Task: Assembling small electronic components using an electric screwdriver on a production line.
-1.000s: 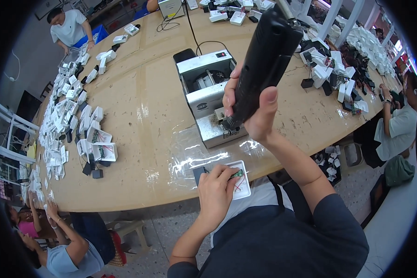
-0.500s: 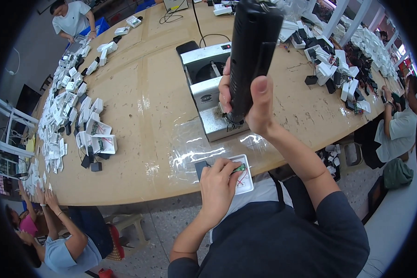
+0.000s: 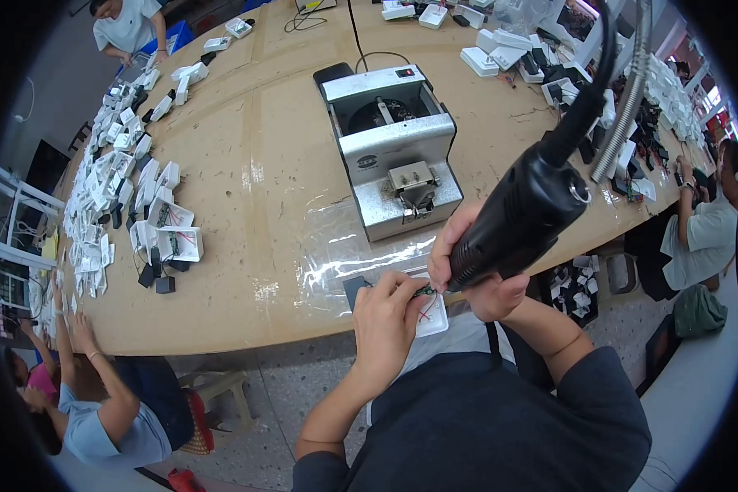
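My right hand (image 3: 492, 295) is wrapped round a black electric screwdriver (image 3: 518, 217), tilted, with its cable end up and to the right. The screwdriver's lower end points down at a small green circuit board (image 3: 423, 291); its tip is hidden by my fingers. My left hand (image 3: 383, 321) has its fingers closed on the board at the shallow white plastic case (image 3: 435, 322), which lies at the table's front edge. Thin red wires show inside the case. A flat dark piece (image 3: 356, 291) sticks out beside my left fingers.
A silver screw feeder (image 3: 398, 143) stands just beyond my hands. White cases lie heaped at the left (image 3: 111, 189) and the far right (image 3: 582, 98) of the brown table (image 3: 279, 164). A metal spring hose (image 3: 627, 90) hangs at upper right. Other people sit or stand around the table.
My right hand has brought the screwdriver down from in front of the feeder to the board in the white case, tilting its top to the right. My left hand stays about where it was.
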Tool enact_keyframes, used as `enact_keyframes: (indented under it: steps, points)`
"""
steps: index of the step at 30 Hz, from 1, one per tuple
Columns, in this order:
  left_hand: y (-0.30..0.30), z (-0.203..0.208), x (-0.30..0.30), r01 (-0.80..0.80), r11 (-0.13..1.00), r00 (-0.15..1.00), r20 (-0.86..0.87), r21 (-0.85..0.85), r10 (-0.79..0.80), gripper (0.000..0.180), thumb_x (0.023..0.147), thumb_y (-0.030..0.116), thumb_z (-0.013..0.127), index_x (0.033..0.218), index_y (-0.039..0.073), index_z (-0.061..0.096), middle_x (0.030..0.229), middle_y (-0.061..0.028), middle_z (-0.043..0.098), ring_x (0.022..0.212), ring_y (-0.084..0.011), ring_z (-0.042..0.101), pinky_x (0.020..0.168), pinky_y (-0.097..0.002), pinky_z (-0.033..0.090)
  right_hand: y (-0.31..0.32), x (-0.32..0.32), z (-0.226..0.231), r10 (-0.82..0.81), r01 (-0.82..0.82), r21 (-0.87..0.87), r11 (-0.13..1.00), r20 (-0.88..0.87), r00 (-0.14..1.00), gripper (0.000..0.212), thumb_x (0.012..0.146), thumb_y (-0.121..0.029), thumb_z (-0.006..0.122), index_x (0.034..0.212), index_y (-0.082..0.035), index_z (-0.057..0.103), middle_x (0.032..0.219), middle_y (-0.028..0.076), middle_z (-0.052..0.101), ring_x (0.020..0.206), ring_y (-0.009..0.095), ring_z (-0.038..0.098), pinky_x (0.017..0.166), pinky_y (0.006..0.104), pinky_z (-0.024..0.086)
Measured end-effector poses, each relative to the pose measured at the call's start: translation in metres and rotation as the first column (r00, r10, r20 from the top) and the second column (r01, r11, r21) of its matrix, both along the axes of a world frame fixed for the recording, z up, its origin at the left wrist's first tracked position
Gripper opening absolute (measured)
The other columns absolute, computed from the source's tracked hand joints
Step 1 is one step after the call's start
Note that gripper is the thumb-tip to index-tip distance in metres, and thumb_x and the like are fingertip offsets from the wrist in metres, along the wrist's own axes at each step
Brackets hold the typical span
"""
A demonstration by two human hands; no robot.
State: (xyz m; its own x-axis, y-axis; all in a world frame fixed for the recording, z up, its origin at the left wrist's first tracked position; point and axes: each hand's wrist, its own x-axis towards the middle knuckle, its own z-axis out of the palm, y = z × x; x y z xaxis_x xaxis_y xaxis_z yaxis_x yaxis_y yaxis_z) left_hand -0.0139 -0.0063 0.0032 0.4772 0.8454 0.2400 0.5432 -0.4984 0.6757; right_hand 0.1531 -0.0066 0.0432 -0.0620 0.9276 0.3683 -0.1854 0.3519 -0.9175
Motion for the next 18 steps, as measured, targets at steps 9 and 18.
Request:
enact_keyframes:
  steps: [9, 18]
  points:
    - [-0.001, -0.002, 0.001, -0.005, 1.000, 1.000, -0.002, 0.014, 0.005, 0.015, 0.085, 0.010, 0.073, 0.099, 0.009, 0.071, 0.093, -0.0050, 0.063, 0.074, -0.0271, 0.056, 0.069, -0.0380, 0.039, -0.003, 0.001, -0.017, -0.002, 0.001, -0.027, 1.000, -0.035, 0.999, 0.096, 0.077, -0.091, 0.045, 0.115, -0.004, 0.037, 0.078, 0.008, 0.053, 0.064, 0.015, 0.054, 0.061, 0.0292, 0.050]
    - [0.000, -0.003, 0.000, 0.005, 1.000, 1.000, 0.015, 0.001, -0.005, 0.014, 0.083, 0.009, 0.074, 0.097, 0.009, 0.070, 0.094, -0.0055, 0.063, 0.075, -0.0275, 0.057, 0.069, -0.0378, 0.039, -0.005, -0.002, -0.038, -0.017, 0.018, 0.012, 1.000, -0.088, 0.996, 0.090, 0.070, -0.085, 0.064, 0.105, -0.003, 0.048, 0.075, 0.007, 0.059, 0.067, 0.015, 0.061, 0.061, 0.0279, 0.052]
